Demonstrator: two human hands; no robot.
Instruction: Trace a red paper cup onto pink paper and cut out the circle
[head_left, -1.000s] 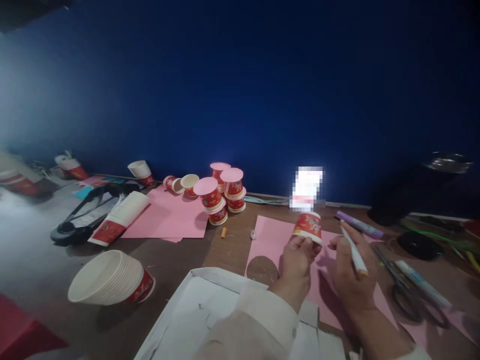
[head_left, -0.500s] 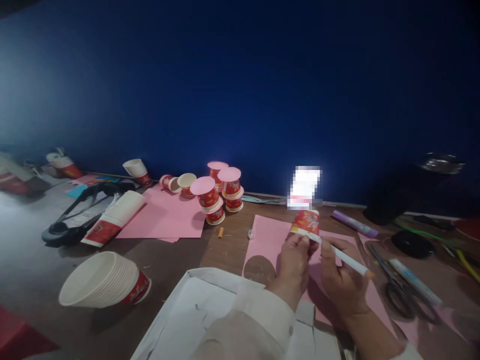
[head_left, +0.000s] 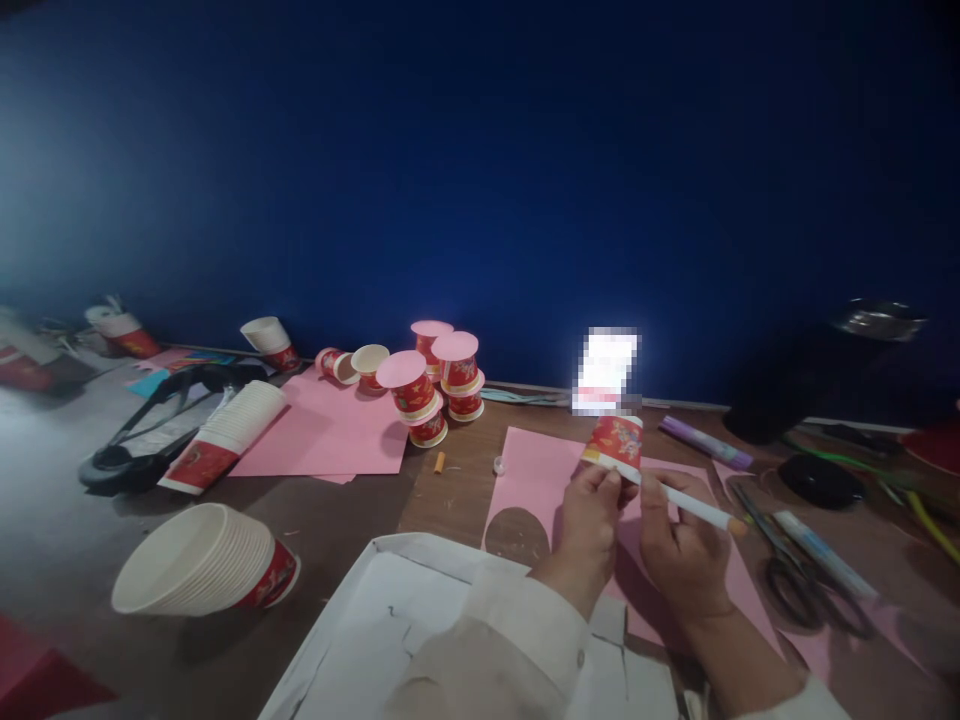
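Clutter covers the brown surface [head_left: 450, 495] under a dark blue wall. At far left a black-handled tool [head_left: 150, 420] lies beside a long sleeve of nested cups [head_left: 225, 435], and a second, wider nest of cups [head_left: 202, 560] lies on its side nearer the camera. A pink sheet [head_left: 330, 435] sits behind them, with a small stack of red cups capped in pink discs [head_left: 431, 385] at its far corner and two more cups tipped over just left of the stack. A white tray [head_left: 390, 630] fills the near edge, partly under the left sleeve. To the right lie a purple marker [head_left: 705, 442], scissors [head_left: 795, 580] and a pale tube [head_left: 821, 552] beside them, then a black round lid [head_left: 821, 480] and a dark bulky shape further back that I cannot make out.

Between tray and scissors lies another pink sheet [head_left: 536, 470] with a round hole cut near its left edge. Above it the left hand [head_left: 592, 525] holds a red cup [head_left: 616, 442] upside down, fingers closed on its white rim from below. The right hand [head_left: 679, 555] grips a white pen [head_left: 694, 508], fingers wrapped around the barrel; the pen slants so its far end meets the cup's rim just beside the left fingertips, its orange end pointing right.
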